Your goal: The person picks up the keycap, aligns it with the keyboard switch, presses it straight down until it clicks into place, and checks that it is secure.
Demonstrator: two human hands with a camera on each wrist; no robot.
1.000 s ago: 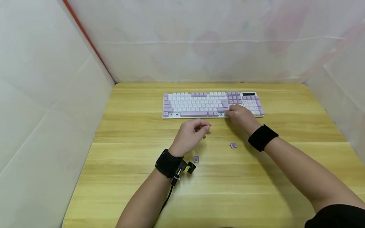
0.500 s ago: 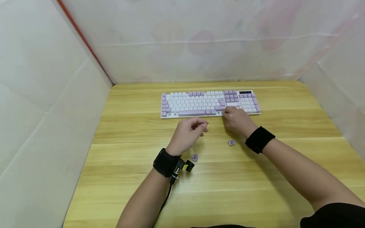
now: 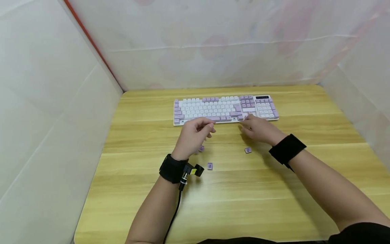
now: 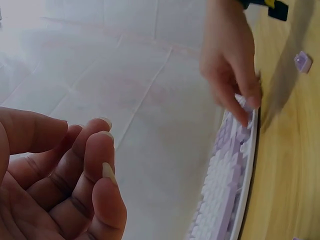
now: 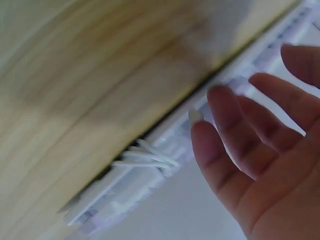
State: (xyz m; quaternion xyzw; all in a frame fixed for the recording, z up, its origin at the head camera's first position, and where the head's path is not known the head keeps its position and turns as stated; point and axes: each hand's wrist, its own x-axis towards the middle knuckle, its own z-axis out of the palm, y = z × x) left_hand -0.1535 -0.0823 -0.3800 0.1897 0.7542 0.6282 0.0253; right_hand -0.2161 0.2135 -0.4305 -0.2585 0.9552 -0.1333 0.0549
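wooden table [image 3: 274, 189], left hand [image 3: 193, 135] loosely curled, right hand [image 3: 259, 129] outstretched

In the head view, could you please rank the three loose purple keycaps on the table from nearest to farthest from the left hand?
Measured from the left hand:
1. The keycap under the hand, just below its knuckles, partly hidden.
2. The keycap near the wrist strap, on the table to the right of the black band.
3. The keycap by the right wrist, far across, beside the right hand.
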